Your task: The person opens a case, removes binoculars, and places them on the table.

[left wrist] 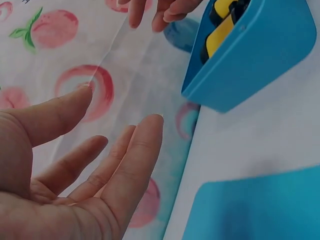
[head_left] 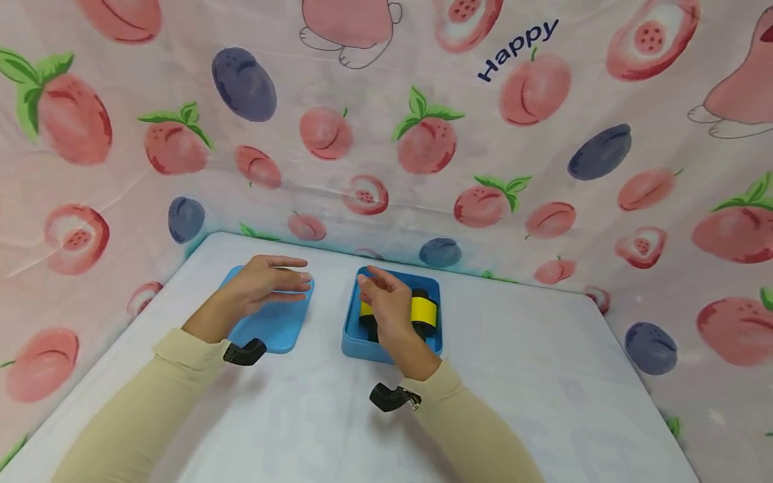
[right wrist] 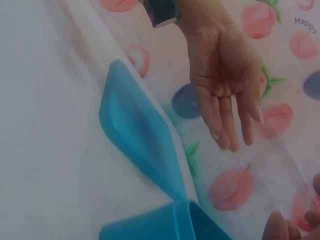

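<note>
My left hand (head_left: 262, 287) hovers over a flat blue lid (head_left: 274, 329), its fingers extended and a gap between thumb and fingers. Nothing lies in its grasp in the left wrist view. My right hand (head_left: 389, 305) is held above a blue box (head_left: 368, 350), its fingers loosely bent and holding nothing. Inside the box lie black pieces with broad yellow bands (head_left: 424, 312), partly covered by the right hand. In the right wrist view only the right fingertips (right wrist: 277, 227) show at the bottom right corner, while the blue lid (right wrist: 140, 130) lies beyond the box.
Both the lid and the box rest on a white table (head_left: 531, 376), toward its back edge. Behind and at the sides hangs a pale pink cloth (head_left: 374, 80) printed with fruit. A black wrist mount (head_left: 244, 352) sticks out from each sleeve.
</note>
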The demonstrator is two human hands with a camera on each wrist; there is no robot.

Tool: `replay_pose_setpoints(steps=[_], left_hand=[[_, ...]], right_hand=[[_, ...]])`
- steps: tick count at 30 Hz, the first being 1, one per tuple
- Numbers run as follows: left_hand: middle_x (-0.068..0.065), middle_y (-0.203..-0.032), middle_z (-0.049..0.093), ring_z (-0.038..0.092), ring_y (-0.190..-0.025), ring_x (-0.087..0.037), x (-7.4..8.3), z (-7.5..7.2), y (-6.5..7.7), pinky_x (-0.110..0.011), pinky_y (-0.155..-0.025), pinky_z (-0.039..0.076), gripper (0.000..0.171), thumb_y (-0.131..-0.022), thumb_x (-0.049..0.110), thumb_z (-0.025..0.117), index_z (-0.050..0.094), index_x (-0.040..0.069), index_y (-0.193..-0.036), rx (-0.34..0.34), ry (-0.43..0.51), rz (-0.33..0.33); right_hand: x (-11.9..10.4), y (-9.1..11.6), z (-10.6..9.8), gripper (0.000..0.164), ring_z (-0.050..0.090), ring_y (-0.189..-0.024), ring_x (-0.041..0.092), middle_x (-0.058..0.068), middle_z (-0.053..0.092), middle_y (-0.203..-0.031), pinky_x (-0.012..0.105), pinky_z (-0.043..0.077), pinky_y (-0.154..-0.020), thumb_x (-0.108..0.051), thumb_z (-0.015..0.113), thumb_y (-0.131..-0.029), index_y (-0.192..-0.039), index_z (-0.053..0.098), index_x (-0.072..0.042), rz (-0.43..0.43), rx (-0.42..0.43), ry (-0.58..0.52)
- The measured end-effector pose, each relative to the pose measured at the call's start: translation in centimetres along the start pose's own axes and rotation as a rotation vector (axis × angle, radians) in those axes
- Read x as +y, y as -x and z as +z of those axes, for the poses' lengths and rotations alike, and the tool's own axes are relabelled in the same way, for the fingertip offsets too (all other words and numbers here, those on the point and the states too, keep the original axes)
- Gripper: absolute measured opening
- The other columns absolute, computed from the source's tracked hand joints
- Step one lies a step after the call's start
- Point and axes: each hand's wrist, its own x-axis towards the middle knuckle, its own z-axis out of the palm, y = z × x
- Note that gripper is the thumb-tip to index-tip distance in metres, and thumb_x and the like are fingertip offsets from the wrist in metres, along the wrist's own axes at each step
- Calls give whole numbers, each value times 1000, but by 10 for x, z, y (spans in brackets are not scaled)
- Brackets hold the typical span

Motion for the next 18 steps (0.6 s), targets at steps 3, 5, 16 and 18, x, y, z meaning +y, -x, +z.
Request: replay_pose_setpoints(steps=[3, 5, 16, 18], left_hand=[[-18, -136, 68, 77, -105, -16, -1, 12, -6, -47, -102, 57, 63, -99, 16, 72, 46, 0, -154, -6, -16, -6], [-24, -145, 62, 77, -108, -19, -2, 20, -10, -48, -103, 57, 62, -100, 17, 72, 47, 0, -154, -12, -24, -11], [-27, -152, 55, 68, -125, -35, -2, 58, -22, -48, -100, 59, 57, -101, 16, 70, 51, 1, -152, -70, -8, -22], [-26, -149, 58, 67, -127, -36, -2, 63, -23, -48, -100, 59, 56, -100, 16, 71, 52, 2, -151, -68, -10, -25]], right_hand=[[1, -2, -10, 40, 69, -117, 41, 5, 67, -108, 36, 61, -98, -18, 75, -98, -137, 69, -11, -6, -5, 19], [0, -3, -18, 40, 69, -118, 42, 5, 67, -109, 34, 62, -97, -19, 75, -98, -137, 69, -12, -4, -3, 34], [0, -11, -66, 46, 72, -100, 28, 4, 66, -107, 48, 58, -105, -19, 73, -99, -142, 64, -7, -24, -46, 73], [1, -12, -74, 45, 72, -96, 24, 5, 67, -110, 48, 58, -105, -21, 73, -100, -142, 64, -8, -20, -54, 87]])
